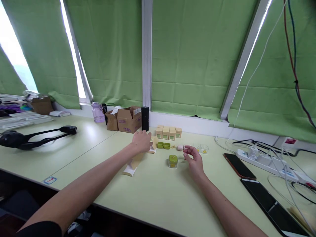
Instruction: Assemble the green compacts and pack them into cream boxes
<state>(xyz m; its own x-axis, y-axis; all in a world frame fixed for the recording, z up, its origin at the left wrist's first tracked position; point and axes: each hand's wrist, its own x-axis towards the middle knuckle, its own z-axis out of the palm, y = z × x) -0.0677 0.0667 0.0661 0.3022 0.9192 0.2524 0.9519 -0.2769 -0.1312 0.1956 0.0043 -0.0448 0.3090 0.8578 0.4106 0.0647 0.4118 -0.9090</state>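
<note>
My left hand (142, 141) reaches across the pale green table (158, 194), its fingers curled on a small cream carton (153, 145) that lies open. My right hand (194, 158) rests on the table further right, fingers loosely bent and apart, holding nothing I can make out. Between the hands stands a small clear jar with a green lid (173, 161). Behind it lie two green lids (163, 145), a pink piece (180, 147) and a clear dish (203, 149). A row of cream boxes (168, 132) stands at the back. A flat folded carton (133, 165) lies under my left forearm.
Open cardboard boxes (128, 119), a black cylinder (145, 118) and a purple bottle (98, 112) stand near the window. A black headset (27, 138) lies at the left. Two phones (239, 165) (274, 204), a power strip (265, 159) and cables fill the right.
</note>
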